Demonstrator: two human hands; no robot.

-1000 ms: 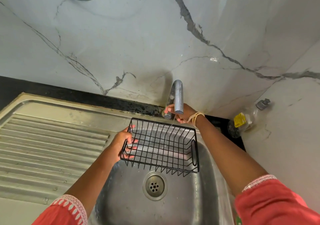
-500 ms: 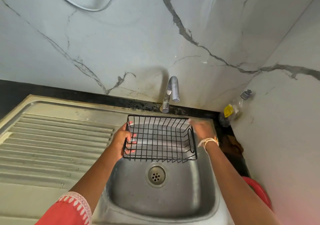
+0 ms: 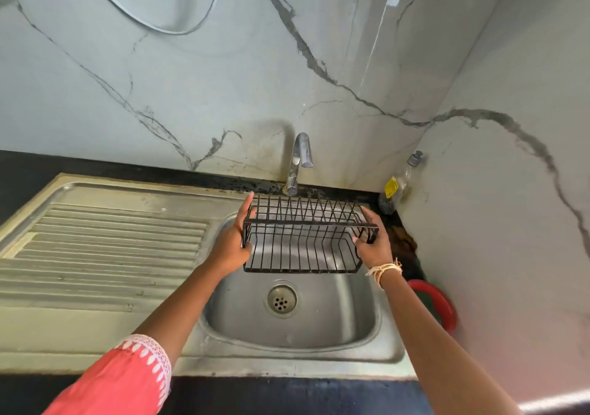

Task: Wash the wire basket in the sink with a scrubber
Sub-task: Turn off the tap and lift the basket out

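Observation:
A black wire basket (image 3: 303,242) hangs tipped over the steel sink (image 3: 319,328), its open side turned toward me and its bottom facing the tap (image 3: 300,159). My left hand (image 3: 234,242) holds the basket's left end, fingers up along the wires and thumb on the lower rim. My right hand (image 3: 372,242) grips the right end, fingers curled round its side wires. No water runs from the tap. No scrubber is in sight.
A ribbed steel drainboard (image 3: 105,248) lies left of the sink basin. A clear bottle with a yellow label (image 3: 399,184) stands in the back right corner. A red rim (image 3: 437,303) shows by the right wall. The drain (image 3: 282,299) sits mid-basin.
My right hand left the tap and took hold of the basket's right end. The basket has tipped from level to stand on edge, open side toward me.

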